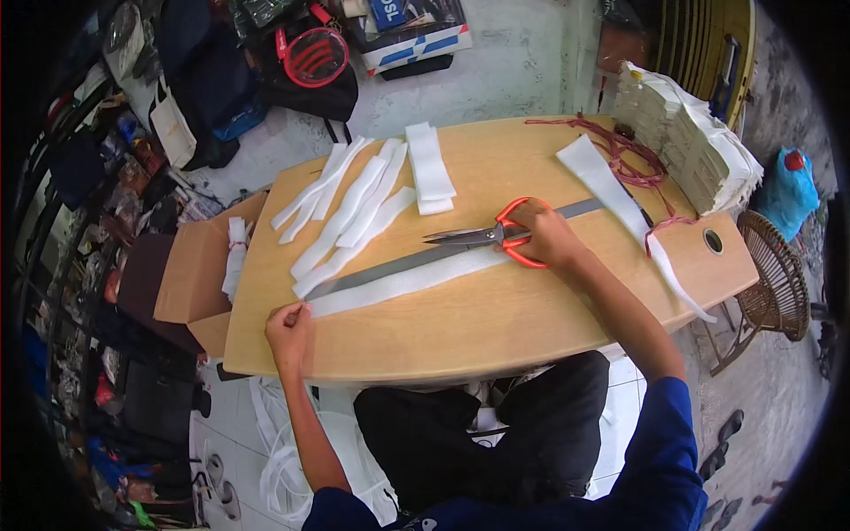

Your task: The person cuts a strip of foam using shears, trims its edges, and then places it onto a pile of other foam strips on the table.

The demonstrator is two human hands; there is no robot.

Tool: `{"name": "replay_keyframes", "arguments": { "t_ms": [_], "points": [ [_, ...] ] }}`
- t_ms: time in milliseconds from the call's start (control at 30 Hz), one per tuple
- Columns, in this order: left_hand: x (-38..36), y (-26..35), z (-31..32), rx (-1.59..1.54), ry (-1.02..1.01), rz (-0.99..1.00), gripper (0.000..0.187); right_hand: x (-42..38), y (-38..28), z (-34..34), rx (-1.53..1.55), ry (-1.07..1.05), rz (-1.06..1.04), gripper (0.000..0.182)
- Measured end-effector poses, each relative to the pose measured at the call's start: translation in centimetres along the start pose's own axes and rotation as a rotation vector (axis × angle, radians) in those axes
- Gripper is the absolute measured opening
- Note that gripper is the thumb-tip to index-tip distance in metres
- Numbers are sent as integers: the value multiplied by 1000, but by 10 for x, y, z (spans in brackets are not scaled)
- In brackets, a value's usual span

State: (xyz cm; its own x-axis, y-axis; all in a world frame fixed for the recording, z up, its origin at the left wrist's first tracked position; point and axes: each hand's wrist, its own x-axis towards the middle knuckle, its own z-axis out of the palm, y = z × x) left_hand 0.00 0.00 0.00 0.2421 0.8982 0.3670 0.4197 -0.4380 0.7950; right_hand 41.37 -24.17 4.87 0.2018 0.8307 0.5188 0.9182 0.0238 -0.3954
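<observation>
My right hand (551,234) grips a pair of scissors (478,235) by its orange handles, with the blades pointing left over the table. Beneath them a long grey metal ruler (390,263) lies across the tabletop. Along its near side runs a white foam strip (398,282). At the left end of that strip, my left hand (288,333) has its fingers pinched together on the strip's tip. Several cut white strips (354,208) lie loose beyond the ruler, beside a folded white piece (430,168). Another white strip (611,188) tapers over the table's right edge.
The wooden table (425,341) has a round hole near its right end. A thick white stack (686,133) and tangled red string (633,155) occupy the back right. An open cardboard box (199,274) stands at the left, a wicker chair (775,274) at the right.
</observation>
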Motion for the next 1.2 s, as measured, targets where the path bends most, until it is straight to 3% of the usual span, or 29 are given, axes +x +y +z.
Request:
{"name": "replay_keyframes", "arguments": {
  "t_ms": [267, 1200],
  "points": [
    [-3, 12, 4, -34, 2, -54, 22, 1, 0, -11, 58, -111, 43, 44],
    [0, 15, 2, -74, -33, -104, 19, 0, 10, -5, 50, -103, -22, 43]
  ]
}}
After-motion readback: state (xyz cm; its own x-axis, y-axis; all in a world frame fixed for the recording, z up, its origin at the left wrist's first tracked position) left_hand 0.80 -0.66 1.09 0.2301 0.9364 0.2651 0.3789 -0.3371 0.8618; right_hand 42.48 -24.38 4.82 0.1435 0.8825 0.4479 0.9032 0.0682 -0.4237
